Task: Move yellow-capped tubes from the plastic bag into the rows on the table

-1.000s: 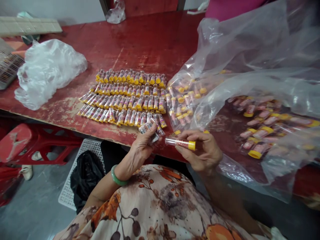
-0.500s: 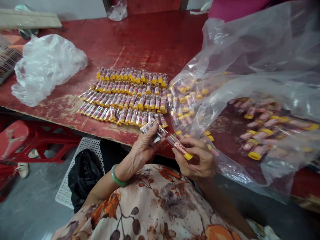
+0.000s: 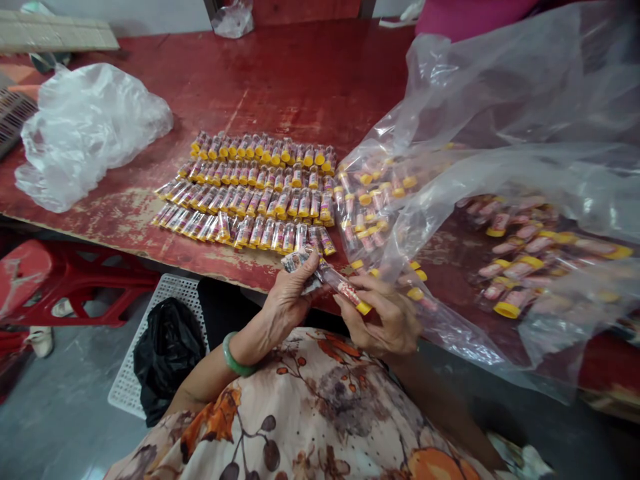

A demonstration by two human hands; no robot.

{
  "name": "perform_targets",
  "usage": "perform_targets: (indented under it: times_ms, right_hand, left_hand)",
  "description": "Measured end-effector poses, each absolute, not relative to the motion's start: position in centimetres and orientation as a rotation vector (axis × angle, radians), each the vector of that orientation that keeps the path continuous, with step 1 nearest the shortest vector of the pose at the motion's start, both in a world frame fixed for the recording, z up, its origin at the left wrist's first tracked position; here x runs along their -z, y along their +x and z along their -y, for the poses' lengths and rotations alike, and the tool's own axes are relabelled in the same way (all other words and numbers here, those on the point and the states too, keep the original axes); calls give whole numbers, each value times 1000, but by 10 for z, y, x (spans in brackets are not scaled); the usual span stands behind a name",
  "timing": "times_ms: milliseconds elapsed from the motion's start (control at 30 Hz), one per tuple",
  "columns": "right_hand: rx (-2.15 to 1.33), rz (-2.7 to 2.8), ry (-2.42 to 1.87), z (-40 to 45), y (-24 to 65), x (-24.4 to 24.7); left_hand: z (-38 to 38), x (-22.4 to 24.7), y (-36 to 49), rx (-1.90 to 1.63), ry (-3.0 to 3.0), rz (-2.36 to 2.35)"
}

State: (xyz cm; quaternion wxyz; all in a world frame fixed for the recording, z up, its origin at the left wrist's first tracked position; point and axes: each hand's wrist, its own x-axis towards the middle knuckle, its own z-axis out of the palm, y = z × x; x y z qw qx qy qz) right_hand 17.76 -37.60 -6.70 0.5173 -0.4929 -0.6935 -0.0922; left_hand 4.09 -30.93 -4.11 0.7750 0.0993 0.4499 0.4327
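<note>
My left hand (image 3: 290, 293), with a green bangle at the wrist, is closed on a small stack of printed clear packets (image 3: 300, 261). My right hand (image 3: 387, 317) pinches a clear tube with a yellow cap (image 3: 353, 297) and red-and-white contents. The tube's clear end meets the packets at my left fingers. Just beyond my hands, rows of yellow-capped tubes (image 3: 250, 199) lie on the red table (image 3: 310, 73). To the right, more yellow-capped tubes with pink contents (image 3: 523, 268) lie in and under a large clear plastic bag (image 3: 480, 100).
A crumpled white plastic bag (image 3: 95, 127) is on the table's left side. Below the front edge are a red stool (image 3: 75, 280) and a black bag (image 3: 170, 353) on a white perforated crate (image 3: 125, 380). Something magenta (image 3: 470, 17) stands at the back right.
My right hand has moved left with the tube, whose clear end has come up against the packets in my left hand. The rows of tubes look the same.
</note>
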Motion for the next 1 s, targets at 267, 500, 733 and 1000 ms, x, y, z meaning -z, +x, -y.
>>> perform_targets:
  times_ms: [267, 500, 733, 1000]
  right_hand:
    - [382, 1686, -1236, 379, 176, 69]
    - [317, 1604, -1173, 384, 179, 57]
    - [323, 1744, -1013, 381, 179, 50]
    - [376, 1801, -1044, 377, 182, 63]
  left_hand:
    - [313, 45, 40, -993, 283, -967]
    - [309, 35, 40, -888, 135, -1050]
    - [313, 42, 39, -924, 165, -995]
    - [315, 42, 37, -882, 185, -968]
